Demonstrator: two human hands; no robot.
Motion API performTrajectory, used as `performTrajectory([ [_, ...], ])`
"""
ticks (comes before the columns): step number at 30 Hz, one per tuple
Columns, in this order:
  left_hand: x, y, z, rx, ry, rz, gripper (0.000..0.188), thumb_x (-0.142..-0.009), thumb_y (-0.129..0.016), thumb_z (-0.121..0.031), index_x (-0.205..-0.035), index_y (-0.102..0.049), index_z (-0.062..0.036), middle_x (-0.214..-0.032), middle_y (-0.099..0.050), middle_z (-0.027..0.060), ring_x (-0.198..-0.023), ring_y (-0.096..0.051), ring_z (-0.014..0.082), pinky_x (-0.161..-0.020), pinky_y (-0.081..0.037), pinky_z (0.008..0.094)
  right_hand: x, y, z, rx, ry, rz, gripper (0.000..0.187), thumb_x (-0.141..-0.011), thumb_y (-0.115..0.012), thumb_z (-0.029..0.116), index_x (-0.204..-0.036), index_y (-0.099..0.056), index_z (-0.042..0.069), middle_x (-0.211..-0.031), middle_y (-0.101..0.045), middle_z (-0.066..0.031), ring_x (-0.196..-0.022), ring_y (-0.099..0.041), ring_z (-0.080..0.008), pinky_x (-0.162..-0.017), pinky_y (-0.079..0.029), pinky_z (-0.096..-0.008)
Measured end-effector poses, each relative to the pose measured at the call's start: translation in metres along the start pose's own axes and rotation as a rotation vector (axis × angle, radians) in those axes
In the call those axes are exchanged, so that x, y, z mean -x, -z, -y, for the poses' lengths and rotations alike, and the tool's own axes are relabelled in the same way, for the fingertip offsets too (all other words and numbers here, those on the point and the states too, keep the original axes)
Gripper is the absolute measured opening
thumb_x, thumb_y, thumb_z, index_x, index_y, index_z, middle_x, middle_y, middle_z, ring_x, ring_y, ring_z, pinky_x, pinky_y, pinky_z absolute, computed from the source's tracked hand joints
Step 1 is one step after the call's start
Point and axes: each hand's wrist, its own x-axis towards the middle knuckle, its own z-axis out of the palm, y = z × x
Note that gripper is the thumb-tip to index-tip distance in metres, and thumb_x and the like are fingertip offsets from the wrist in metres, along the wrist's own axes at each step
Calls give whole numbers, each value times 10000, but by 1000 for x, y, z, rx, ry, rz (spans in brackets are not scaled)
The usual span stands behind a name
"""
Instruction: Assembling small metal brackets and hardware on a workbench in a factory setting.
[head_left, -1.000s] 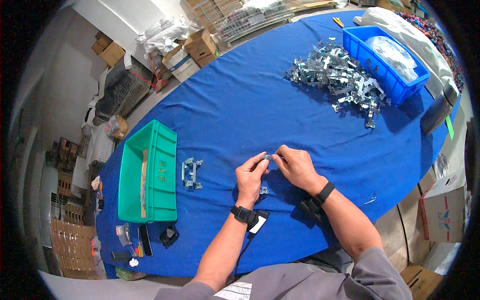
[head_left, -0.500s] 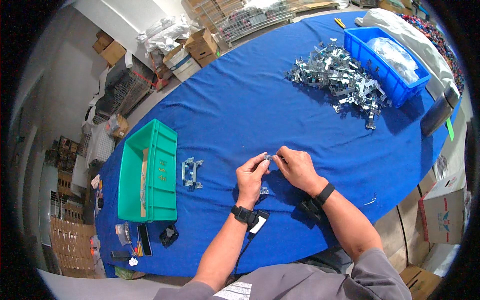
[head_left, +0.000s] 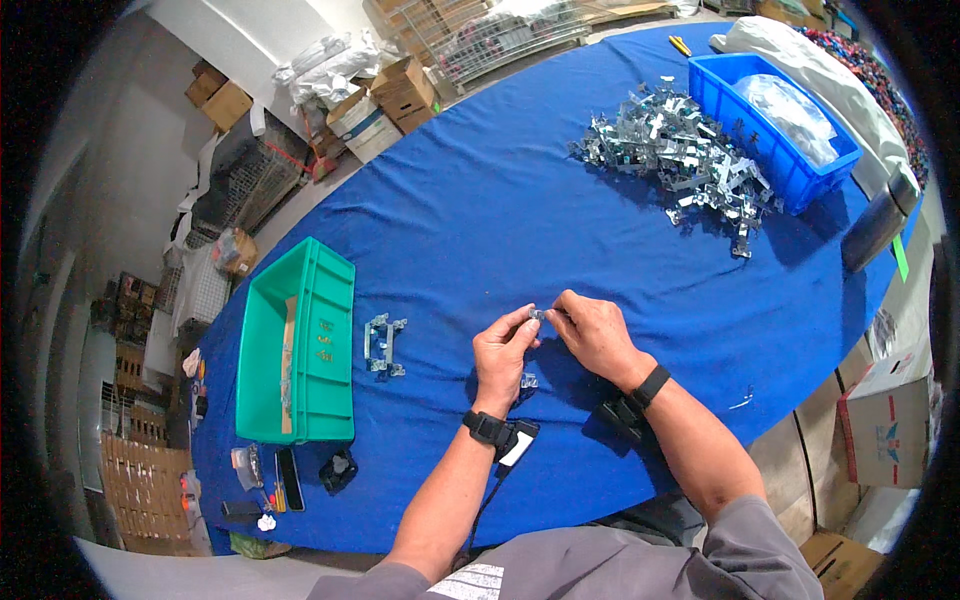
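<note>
My left hand (head_left: 502, 352) pinches a small shiny metal bracket (head_left: 537, 314) between thumb and fingertips above the blue cloth. My right hand (head_left: 597, 335) has its fingers closed together at the bracket's right end; anything small between them is too fine to make out. Beside my left wrist shows another silvery metal piece (head_left: 529, 381), partly hidden, and I cannot tell whether it lies on the cloth or joins the held one. To the left, several metal brackets (head_left: 384, 345) are laid out in a rough rectangle.
A green bin (head_left: 335, 400) stands left of the brackets. A phone (head_left: 290, 480) and small tools lie in front of it. At the far right are a heap of metal brackets (head_left: 670, 145), a blue bin (head_left: 790, 180) holding a plastic bag, and a dark bottle (head_left: 880, 220).
Both hands stay in nearly the same place, with only slight finger movement at the bracket. Nothing else has visibly moved.
</note>
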Motion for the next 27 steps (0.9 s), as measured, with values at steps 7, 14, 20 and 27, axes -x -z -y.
performTrajectory([
  [7,0,3,0,16,0,-3,227,-888,-666,-11,-1109,-685,40,-970,-711,98,-782,-656,123,-671,-547,246,0,1,1,-10,7,10,192,-918,-611,208,-838,-548,46,-750,-625,-165,-681,-624,-378,-565,-472,-472],
  [14,0,2,1,-4,-15,2,226,-888,-667,-12,-1108,-684,40,-975,-712,103,-802,-665,130,-662,-550,247,-1,0,0,-20,23,-9,188,-914,-614,208,-842,-545,48,-752,-618,-160,-682,-620,-380,-574,-474,-478],
  [20,0,0,-1,-6,-5,-9,226,-887,-668,-10,-1107,-685,38,-984,-713,107,-822,-670,132,-659,-551,242,0,1,0,-13,18,9,172,-913,-604,201,-851,-546,51,-789,-620,-165,-706,-621,-376,-594,-479,-476],
  [27,0,1,1,5,-14,6,228,-885,-673,-15,-1107,-687,36,-982,-715,104,-813,-667,126,-656,-545,239,0,3,1,-13,31,15,161,-915,-602,199,-873,-551,52,-789,-618,-159,-714,-620,-377,-599,-481,-471],
])
